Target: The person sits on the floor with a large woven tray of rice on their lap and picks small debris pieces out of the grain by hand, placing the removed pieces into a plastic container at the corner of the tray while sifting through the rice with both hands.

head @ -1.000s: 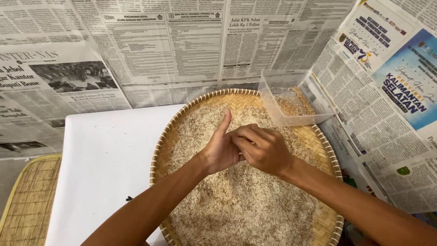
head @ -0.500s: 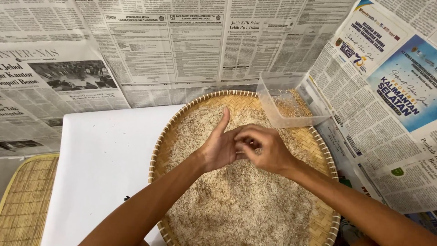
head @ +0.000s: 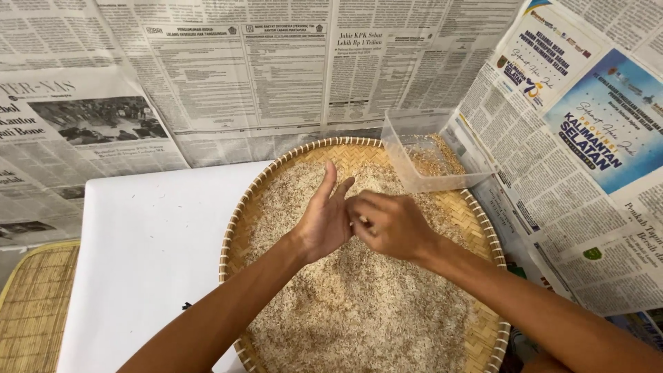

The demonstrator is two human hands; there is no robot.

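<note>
Fingers: your right hand [head: 390, 224] pinches at the open left palm [head: 324, 221] | keep over rice tray [head: 483, 228], pick slowly

left hand [head: 326, 222]: fingers less spread, forefinger and thumb now closer | right hand [head: 388, 224]: slid slightly lower across the left palm, fingertips pinching there | view: shifted a bit, rice tray [head: 476, 214] sits slightly left of before

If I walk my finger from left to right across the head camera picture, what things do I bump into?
Woven mat → white sheet → left hand → right hand → clear plastic container → blue newspaper page.
</note>
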